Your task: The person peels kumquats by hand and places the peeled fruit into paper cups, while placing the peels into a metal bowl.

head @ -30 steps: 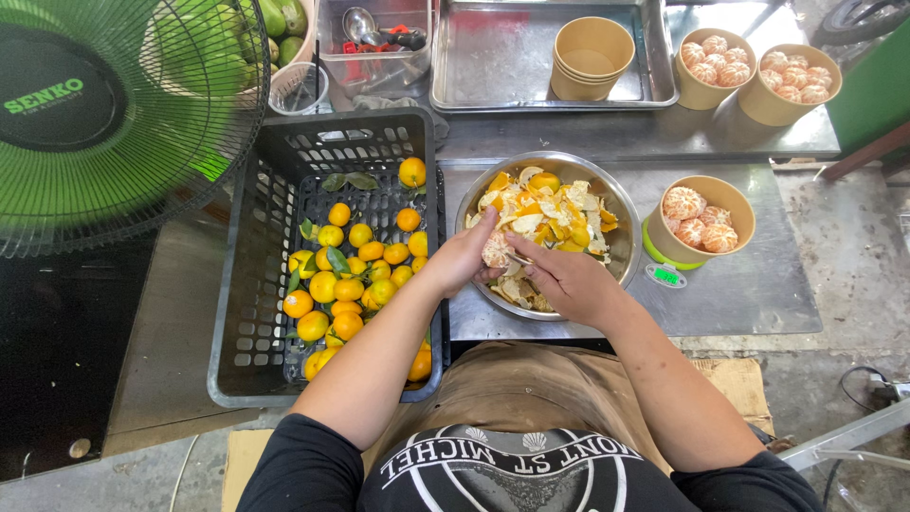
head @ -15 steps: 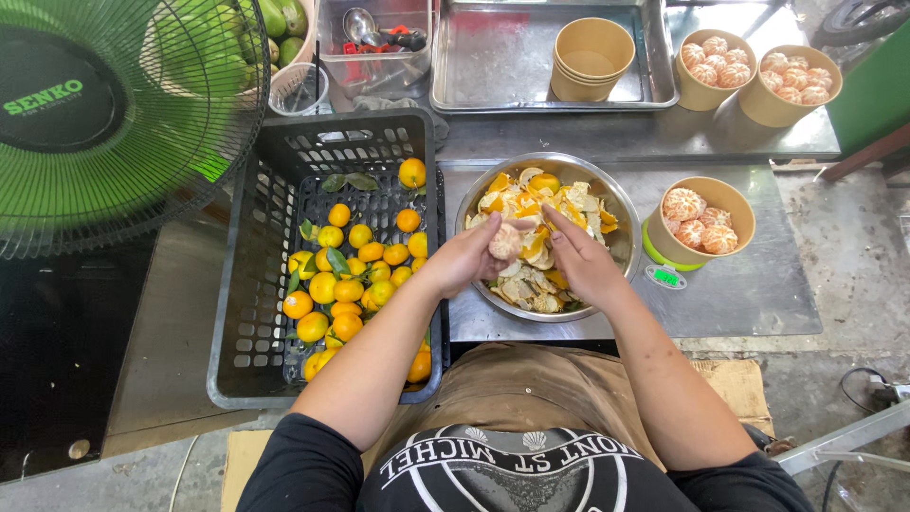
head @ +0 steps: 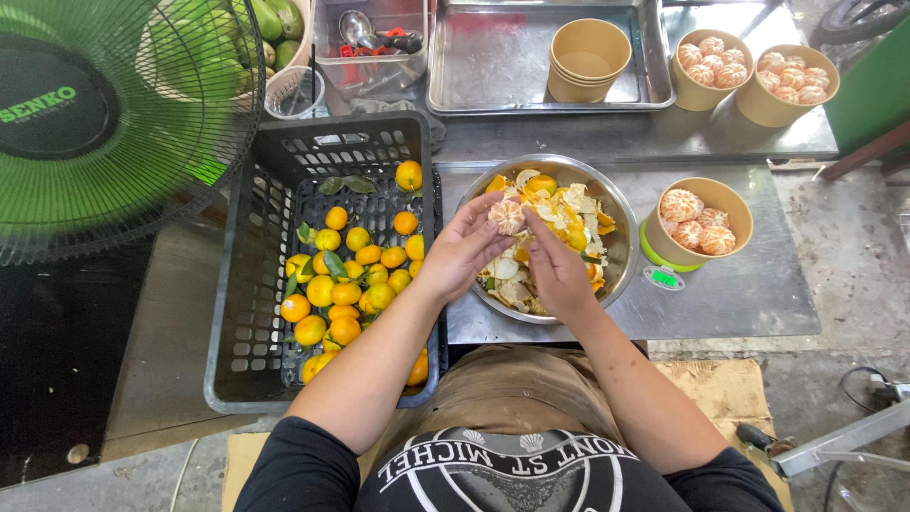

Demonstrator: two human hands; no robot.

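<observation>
Both hands meet over a steel bowl (head: 621, 248) heaped with orange and white peel. My left hand (head: 464, 248) and my right hand (head: 557, 265) hold one peeled tangerine (head: 506, 216) between the fingertips, above the bowl's left half. Left of the bowl stands a black plastic crate (head: 248, 313) with several unpeeled tangerines and a few green leaves. To the right, a paper cup (head: 736, 207) with three peeled tangerines sits on a small scale (head: 664, 277).
At the back lie a steel tray (head: 493, 66) holding stacked paper cups (head: 588, 59), two more cups of peeled fruit (head: 783, 87) and a clear box of utensils (head: 370, 47). A green fan (head: 104, 114) fills the upper left. Concrete floor lies to the right.
Both hands have lifted out of the peel in the bowl and now hold the peeled tangerine higher, at the bowl's upper left.
</observation>
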